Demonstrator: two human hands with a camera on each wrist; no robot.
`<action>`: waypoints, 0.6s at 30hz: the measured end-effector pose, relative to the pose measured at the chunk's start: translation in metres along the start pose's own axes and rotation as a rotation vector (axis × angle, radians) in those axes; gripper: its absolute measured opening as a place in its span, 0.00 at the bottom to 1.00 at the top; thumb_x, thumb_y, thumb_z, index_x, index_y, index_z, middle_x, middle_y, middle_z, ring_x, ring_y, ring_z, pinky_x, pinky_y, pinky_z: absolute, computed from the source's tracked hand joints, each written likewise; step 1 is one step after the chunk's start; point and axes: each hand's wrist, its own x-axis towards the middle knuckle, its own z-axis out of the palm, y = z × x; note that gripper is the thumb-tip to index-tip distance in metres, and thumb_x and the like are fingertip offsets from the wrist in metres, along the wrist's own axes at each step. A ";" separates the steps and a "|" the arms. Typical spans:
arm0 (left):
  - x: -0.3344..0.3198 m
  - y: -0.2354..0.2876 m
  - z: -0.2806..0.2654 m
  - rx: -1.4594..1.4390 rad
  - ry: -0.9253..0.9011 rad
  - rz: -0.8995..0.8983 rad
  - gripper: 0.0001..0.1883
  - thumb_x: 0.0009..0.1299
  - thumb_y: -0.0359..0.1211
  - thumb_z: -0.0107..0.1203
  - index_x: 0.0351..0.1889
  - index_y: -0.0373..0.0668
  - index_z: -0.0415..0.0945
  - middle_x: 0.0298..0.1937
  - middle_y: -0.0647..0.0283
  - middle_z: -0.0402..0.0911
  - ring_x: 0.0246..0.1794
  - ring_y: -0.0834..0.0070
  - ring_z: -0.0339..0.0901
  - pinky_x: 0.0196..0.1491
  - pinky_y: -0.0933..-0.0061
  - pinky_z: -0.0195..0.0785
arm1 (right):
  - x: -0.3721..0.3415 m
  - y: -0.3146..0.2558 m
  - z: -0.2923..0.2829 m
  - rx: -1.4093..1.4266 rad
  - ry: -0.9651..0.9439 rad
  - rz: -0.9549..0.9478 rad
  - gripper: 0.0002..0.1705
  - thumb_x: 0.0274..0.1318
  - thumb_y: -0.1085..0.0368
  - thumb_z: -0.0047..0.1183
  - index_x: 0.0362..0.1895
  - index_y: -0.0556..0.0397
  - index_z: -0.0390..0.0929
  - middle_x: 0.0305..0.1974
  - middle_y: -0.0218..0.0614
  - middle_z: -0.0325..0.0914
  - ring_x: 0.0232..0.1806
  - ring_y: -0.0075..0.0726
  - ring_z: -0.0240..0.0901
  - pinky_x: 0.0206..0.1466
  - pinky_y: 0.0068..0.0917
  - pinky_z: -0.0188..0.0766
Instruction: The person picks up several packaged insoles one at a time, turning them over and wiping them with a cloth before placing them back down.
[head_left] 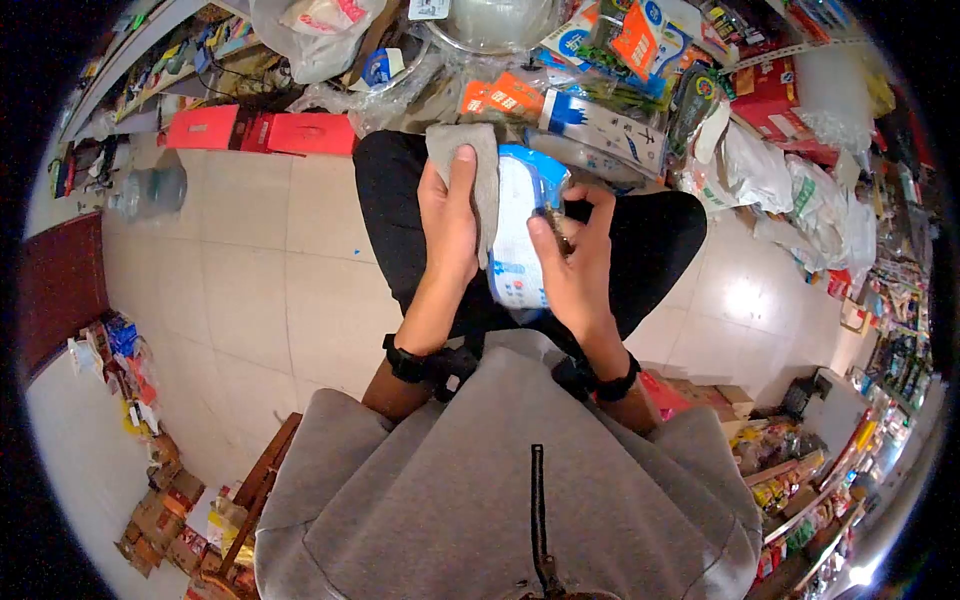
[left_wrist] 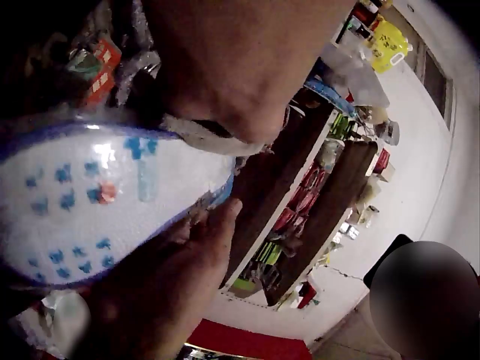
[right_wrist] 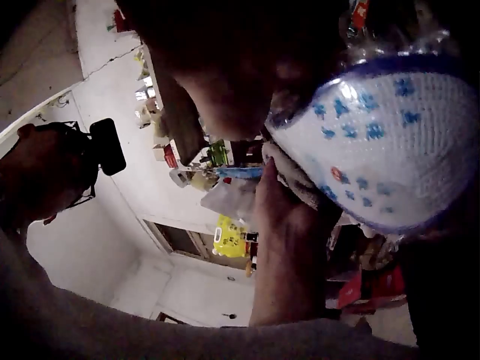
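A white and blue item in clear plastic (head_left: 517, 235) lies between the two hands above the lap. The left hand (head_left: 450, 220) grips a grey cloth (head_left: 478, 165), thumb on top, along the item's left side. At the item's right edge, the right hand (head_left: 582, 265) pinches the plastic, thumb and fingers bent. In the left wrist view the item (left_wrist: 75, 202) shows blue marks and one red mark, with the right hand (left_wrist: 180, 277) beside it. The right wrist view shows its ribbed white face (right_wrist: 427, 150) and the left hand (right_wrist: 289, 240) against the grey cloth (right_wrist: 292, 176).
Plastic packets (head_left: 610, 130) and a metal bowl (head_left: 495, 25) lie beyond the knees. Red boxes (head_left: 305, 133) stand at the back left, white bags (head_left: 760, 175) at the right. Stocked shelves line the right side; cartons (head_left: 160, 510) sit at the lower left.
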 end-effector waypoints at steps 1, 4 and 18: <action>-0.001 -0.002 0.002 0.020 0.006 0.021 0.18 0.75 0.42 0.49 0.53 0.38 0.71 0.47 0.63 0.79 0.44 0.77 0.75 0.48 0.73 0.68 | 0.004 -0.002 -0.001 0.057 0.022 0.055 0.31 0.54 0.60 0.62 0.55 0.55 0.59 0.37 0.47 0.79 0.36 0.55 0.81 0.38 0.38 0.75; -0.008 -0.009 0.003 0.077 -0.001 0.070 0.17 0.75 0.40 0.51 0.54 0.37 0.71 0.47 0.62 0.79 0.45 0.76 0.75 0.49 0.73 0.68 | 0.012 0.001 0.001 0.105 0.119 0.038 0.31 0.56 0.59 0.60 0.58 0.59 0.62 0.37 0.51 0.81 0.37 0.58 0.80 0.39 0.39 0.75; -0.034 -0.014 0.000 0.642 -0.244 0.245 0.18 0.71 0.35 0.54 0.54 0.34 0.70 0.43 0.51 0.82 0.43 0.64 0.80 0.46 0.67 0.70 | 0.035 0.012 0.002 -0.058 0.311 -0.151 0.16 0.60 0.59 0.54 0.45 0.60 0.75 0.32 0.49 0.81 0.31 0.45 0.81 0.34 0.35 0.74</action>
